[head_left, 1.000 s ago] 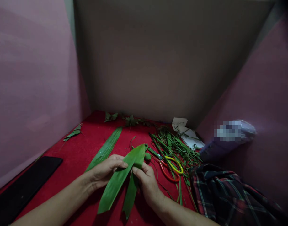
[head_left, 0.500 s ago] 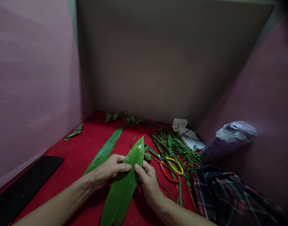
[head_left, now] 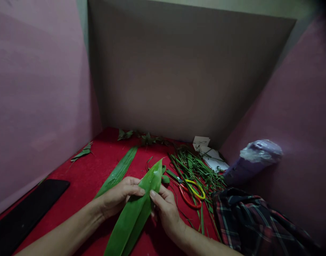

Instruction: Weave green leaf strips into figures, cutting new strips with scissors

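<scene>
Head view: left hand (head_left: 117,197) and right hand (head_left: 165,209) pinch the overlapped long glossy green leaves (head_left: 133,217) with closed fingers (head_left: 136,191), just above the red tabletop (head_left: 80,170). An uneven pull could split them lengthwise.

long glossy green leaf (head_left: 136,209), seemingly two overlapped, slanting above the red surface.

We are counting two hands, the left hand (head_left: 117,197) and the right hand (head_left: 165,209), and what looks like two overlapping leaves (head_left: 136,213). We are also counting one long leaf (head_left: 117,172), one red-handled scissors (head_left: 185,197), one yellow-handled scissors (head_left: 196,188), one black slab (head_left: 27,209), one purple wrapped bundle (head_left: 250,160) and one plaid cloth (head_left: 253,224). We are finding the green strips (head_left: 197,167) too many to count.
</scene>
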